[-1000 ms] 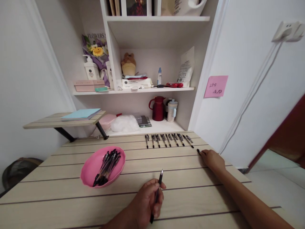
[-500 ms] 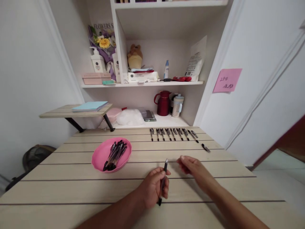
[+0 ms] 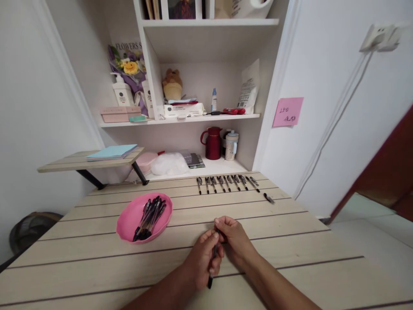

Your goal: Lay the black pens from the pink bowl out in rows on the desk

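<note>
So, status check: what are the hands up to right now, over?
Left hand gripping pen. Right hand pinching its top end. Pink bowl of pens to the left, pen row beyond; both apart from the hands.

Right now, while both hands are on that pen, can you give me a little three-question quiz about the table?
1. True or false: the pink bowl holds no pens.
2. The left hand and the right hand meet above the table. Which touches the pen? A) only the left B) only the right C) both
3. Fill in: the lone black piece lies just off the ____ end of the row of pens.

Key: 1 false, black pens lie in it. 2 C. 3 right.
</note>
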The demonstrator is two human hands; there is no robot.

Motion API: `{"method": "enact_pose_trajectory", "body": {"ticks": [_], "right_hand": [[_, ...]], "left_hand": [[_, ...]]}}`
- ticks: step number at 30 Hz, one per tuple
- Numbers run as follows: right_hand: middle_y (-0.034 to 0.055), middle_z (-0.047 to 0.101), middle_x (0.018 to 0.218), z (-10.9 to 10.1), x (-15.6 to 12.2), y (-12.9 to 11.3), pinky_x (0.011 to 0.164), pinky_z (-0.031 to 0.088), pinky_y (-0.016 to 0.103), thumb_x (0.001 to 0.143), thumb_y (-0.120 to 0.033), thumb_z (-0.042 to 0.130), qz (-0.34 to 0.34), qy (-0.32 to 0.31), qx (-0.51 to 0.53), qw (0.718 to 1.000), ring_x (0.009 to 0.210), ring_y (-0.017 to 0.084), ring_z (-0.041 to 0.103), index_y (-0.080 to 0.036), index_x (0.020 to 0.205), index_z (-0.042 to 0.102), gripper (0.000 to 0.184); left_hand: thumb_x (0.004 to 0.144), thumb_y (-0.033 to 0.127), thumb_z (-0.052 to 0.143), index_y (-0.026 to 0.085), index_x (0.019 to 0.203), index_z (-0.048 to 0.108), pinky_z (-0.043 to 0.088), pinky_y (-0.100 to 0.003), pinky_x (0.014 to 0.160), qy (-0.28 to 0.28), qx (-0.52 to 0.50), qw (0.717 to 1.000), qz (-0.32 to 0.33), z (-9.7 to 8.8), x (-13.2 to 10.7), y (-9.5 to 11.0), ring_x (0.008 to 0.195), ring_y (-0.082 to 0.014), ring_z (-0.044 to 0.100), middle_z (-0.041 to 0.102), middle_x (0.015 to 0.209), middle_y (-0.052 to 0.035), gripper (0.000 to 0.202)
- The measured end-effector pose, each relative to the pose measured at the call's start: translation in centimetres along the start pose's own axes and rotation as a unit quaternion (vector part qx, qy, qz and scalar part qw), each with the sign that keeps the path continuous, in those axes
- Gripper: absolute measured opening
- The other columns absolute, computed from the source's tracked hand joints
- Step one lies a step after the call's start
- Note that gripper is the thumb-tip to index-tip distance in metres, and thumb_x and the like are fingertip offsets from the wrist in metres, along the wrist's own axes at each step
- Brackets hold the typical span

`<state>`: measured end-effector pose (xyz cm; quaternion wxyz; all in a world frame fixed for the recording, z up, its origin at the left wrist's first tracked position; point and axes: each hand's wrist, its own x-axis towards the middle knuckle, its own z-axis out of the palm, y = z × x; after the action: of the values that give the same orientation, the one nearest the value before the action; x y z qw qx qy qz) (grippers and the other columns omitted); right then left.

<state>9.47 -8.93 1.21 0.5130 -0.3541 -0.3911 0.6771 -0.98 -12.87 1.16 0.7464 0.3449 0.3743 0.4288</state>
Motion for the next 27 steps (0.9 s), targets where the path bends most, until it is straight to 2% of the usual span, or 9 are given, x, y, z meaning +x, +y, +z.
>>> {"method": "enact_pose_trajectory", "body": {"ticks": [5,10,15,20,25,27], "right_hand": [[-0.0053,0.05,0.045,-0.05,-0.33,-0.49,0.036,0.03,0.017,0.064,-0.05,0.066,-0.001,-0.028,0.003,1.0,0.035,0.005,0.039,-0.015,0.068,0.056,0.037],[-0.0062,0.047,0.042,-0.21,-0.33,-0.54,0.035,0.031,0.019,0.059,-0.05,0.07,0.013,-0.046,-0.005,0.999,0.032,0.006,0.04,-0.015,0.063,0.054,0.039],[-0.0022,0.058,0.056,-0.23,-0.38,-0.77,0.039,0.035,0.018,0.064,-0.043,0.07,0.01,-0.052,0.041,0.998,0.039,0.006,0.047,-0.015,0.073,0.057,0.032],[-0.0056,0.047,0.042,-0.46,-0.36,-0.61,0.031,0.031,0.02,0.066,-0.041,0.068,0.019,-0.094,0.009,0.995,0.03,0.008,0.043,-0.015,0.062,0.053,0.03],[0.0014,0.061,0.062,-0.56,-0.25,-0.69,0.036,0.036,0.018,0.065,-0.036,0.071,0.013,-0.077,0.05,0.996,0.041,0.006,0.046,-0.012,0.076,0.061,0.028],[0.0001,0.06,0.06,-0.45,-0.31,-0.67,0.035,0.035,0.019,0.067,-0.039,0.069,0.02,-0.076,0.057,0.995,0.039,0.006,0.045,-0.014,0.077,0.06,0.028]], "left_hand": [[0.077,0.048,0.051,0.02,0.084,0.042,0.01,-0.016,0.033,0.002,-0.002,1.0,-0.001,0.06,0.03,0.2,0.031,-0.0007,0.025,0.049,0.056,0.007,0.03],[0.079,0.046,0.049,0.02,0.083,0.041,0.009,-0.017,0.033,-0.005,0.008,1.0,-0.005,0.04,0.05,0.3,0.03,-0.0008,0.024,0.048,0.056,0.0067,0.028],[0.078,0.047,0.049,0.021,0.082,0.04,0.008,-0.016,0.034,0.01,0.006,1.0,-0.007,0.19,-0.07,0.47,0.03,-0.0001,0.023,0.049,0.056,0.0068,0.028],[0.077,0.047,0.05,0.021,0.081,0.04,0.008,-0.016,0.034,0.003,0.006,1.0,-0.011,0.18,-0.06,0.49,0.03,0.0,0.023,0.048,0.056,0.0068,0.029],[0.078,0.046,0.049,0.021,0.08,0.04,0.008,-0.015,0.034,0.008,0.006,1.0,-0.01,0.09,0.0,0.49,0.03,-0.0001,0.022,0.049,0.056,0.0063,0.027],[0.079,0.045,0.049,0.021,0.08,0.04,0.008,-0.015,0.034,0.006,0.005,1.0,-0.008,0.09,-0.03,0.49,0.03,-0.0002,0.023,0.049,0.056,0.0064,0.026]]}}
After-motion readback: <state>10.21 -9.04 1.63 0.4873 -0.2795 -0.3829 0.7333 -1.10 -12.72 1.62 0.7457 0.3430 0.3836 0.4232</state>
